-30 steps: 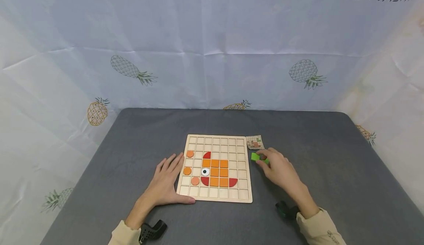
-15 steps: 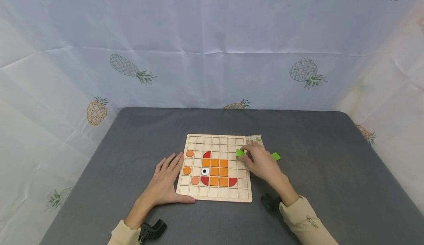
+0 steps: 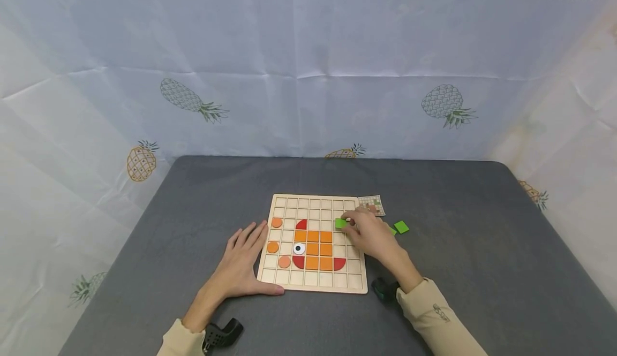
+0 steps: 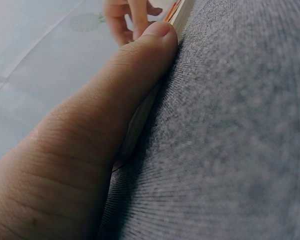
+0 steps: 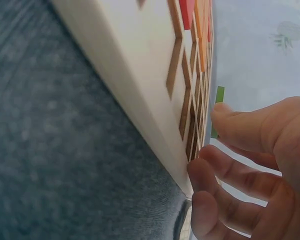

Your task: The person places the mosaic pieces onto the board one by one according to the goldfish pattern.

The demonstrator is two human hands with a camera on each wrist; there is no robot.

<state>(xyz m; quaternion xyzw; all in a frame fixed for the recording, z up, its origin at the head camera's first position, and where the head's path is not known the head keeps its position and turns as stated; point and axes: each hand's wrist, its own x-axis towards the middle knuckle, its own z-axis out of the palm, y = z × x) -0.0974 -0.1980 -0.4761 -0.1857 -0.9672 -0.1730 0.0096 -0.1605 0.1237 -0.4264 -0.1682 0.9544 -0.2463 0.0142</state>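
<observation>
A wooden grid board [image 3: 284, 281] lies on the grey table, bearing orange squares [image 3: 312, 249], red quarter-round pieces [image 3: 339, 264], an eye disc [image 3: 299, 248] and orange discs [image 3: 272, 247]. My left hand [image 3: 241, 267] rests along the board's left side, fingers spread, thumb at the front edge; the left wrist view shows that thumb against the board's side. Over the board's right part, my right hand [image 3: 371, 233] pinches a green square tile [image 3: 340, 223] between thumb and finger. In the right wrist view the green tile [image 5: 218, 94] stands edge-on at the thumb tip, above the grid.
A small printed pattern card [image 3: 378, 204] lies at the board's upper right corner, partly behind my right hand. Another green square tile [image 3: 401, 227] sits on the table right of that hand, and a further green piece [image 3: 393, 231] shows beside the hand.
My right hand picked up a green tile from the table right of the board and carried it left over the grid. The left hand has stayed in place.
</observation>
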